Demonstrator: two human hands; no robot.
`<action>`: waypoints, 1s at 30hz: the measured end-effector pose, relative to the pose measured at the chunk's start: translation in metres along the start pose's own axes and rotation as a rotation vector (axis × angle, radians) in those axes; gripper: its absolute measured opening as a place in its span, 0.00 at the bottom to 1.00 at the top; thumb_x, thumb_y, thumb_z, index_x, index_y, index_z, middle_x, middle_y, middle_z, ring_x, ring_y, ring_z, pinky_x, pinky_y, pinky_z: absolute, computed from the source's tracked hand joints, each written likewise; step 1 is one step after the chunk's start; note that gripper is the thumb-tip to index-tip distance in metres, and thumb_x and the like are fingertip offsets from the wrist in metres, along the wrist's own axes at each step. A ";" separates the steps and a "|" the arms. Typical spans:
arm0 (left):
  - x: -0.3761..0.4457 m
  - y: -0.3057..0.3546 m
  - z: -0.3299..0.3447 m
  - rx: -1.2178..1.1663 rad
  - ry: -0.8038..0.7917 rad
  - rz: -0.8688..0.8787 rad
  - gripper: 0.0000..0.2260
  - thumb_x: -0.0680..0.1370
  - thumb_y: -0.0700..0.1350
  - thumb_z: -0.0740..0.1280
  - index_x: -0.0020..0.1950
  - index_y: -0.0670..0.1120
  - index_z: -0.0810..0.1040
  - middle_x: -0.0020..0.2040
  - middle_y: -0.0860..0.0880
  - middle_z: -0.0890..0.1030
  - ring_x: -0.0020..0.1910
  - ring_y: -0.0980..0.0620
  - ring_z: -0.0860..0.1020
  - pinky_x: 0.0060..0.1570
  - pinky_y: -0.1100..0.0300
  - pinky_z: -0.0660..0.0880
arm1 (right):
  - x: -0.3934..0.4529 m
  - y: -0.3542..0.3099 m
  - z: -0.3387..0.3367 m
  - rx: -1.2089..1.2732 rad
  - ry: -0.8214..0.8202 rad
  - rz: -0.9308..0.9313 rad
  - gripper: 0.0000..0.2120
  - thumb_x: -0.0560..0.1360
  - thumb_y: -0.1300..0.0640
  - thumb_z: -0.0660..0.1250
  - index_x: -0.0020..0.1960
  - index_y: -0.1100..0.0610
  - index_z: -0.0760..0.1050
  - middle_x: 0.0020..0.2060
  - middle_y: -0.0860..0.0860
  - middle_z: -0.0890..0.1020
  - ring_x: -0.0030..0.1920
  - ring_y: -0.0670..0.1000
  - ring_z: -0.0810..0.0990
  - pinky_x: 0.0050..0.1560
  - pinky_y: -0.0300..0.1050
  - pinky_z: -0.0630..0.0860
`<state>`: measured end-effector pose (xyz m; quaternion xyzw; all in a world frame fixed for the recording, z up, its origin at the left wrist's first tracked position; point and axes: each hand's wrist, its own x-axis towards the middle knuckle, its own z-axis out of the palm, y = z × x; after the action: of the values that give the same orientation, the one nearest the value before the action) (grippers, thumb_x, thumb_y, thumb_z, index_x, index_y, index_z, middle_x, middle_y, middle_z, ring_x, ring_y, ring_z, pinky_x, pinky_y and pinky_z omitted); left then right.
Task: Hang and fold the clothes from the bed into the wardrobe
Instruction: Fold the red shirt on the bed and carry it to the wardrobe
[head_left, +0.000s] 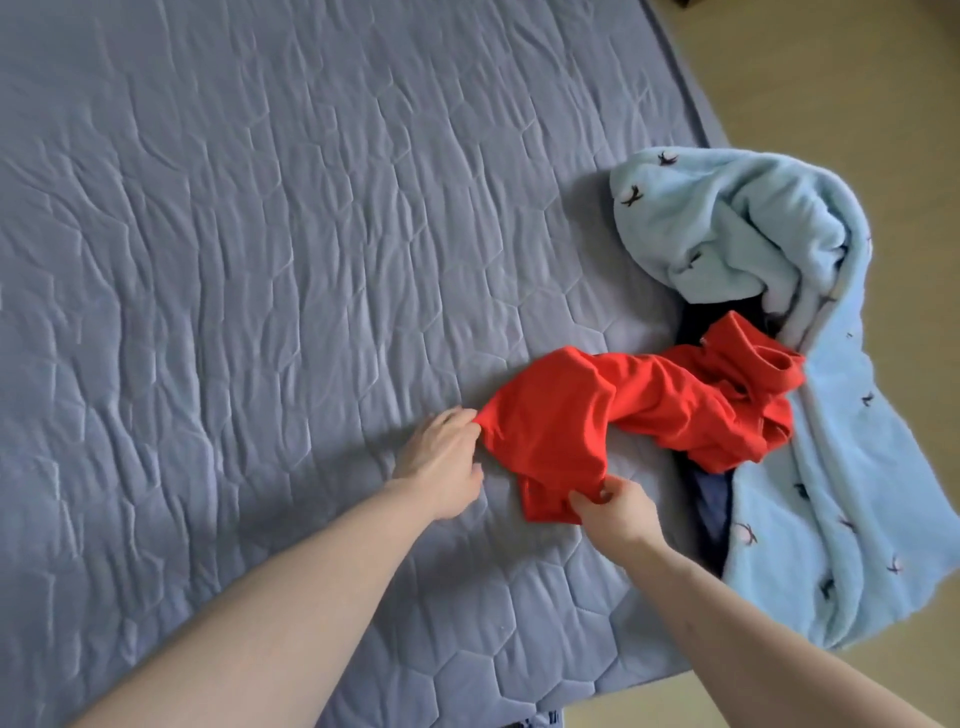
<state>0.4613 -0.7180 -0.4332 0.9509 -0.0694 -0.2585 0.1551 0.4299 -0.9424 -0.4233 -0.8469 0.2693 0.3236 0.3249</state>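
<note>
Our right hand (618, 506) pinches the red garment (613, 415) at its six o'clock hem; our left hand (441, 457) grips its nine o'clock edge on the bed (234, 234), a blue blanket (753, 249) at two o'clock.

Bed (260, 234) fills most of the view, covered in a grey-blue quilted mattress cover with stitched honeycomb pattern, wrinkled over the far left. Bed edge runs diagonally from far right to near centre. Floor (841, 78) visible at right and near right: pale beige, smooth. Light even and soft; faint shadows.
</note>
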 end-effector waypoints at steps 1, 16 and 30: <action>-0.005 0.000 -0.009 -0.100 0.133 -0.036 0.10 0.77 0.46 0.68 0.58 0.49 0.81 0.63 0.52 0.79 0.66 0.49 0.76 0.63 0.57 0.70 | -0.006 -0.002 -0.005 0.033 0.038 -0.017 0.11 0.77 0.53 0.69 0.38 0.55 0.75 0.32 0.48 0.79 0.37 0.53 0.77 0.41 0.48 0.71; -0.090 -0.022 -0.340 -0.558 0.859 -0.239 0.10 0.72 0.36 0.65 0.38 0.49 0.67 0.29 0.53 0.71 0.30 0.52 0.70 0.36 0.53 0.64 | -0.122 -0.251 -0.188 0.296 0.469 -0.638 0.24 0.81 0.46 0.66 0.35 0.62 0.70 0.27 0.53 0.72 0.33 0.51 0.68 0.35 0.41 0.65; -0.249 -0.110 -0.537 -0.230 1.173 -0.249 0.14 0.75 0.32 0.65 0.53 0.46 0.84 0.53 0.45 0.80 0.52 0.44 0.79 0.54 0.56 0.74 | -0.245 -0.414 -0.251 0.035 0.617 -1.272 0.13 0.80 0.47 0.68 0.43 0.55 0.77 0.32 0.51 0.79 0.34 0.56 0.76 0.39 0.55 0.76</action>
<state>0.5290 -0.4226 0.0871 0.9129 0.1677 0.2864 0.2377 0.6410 -0.7972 0.0548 -0.8876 -0.1930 -0.1882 0.3735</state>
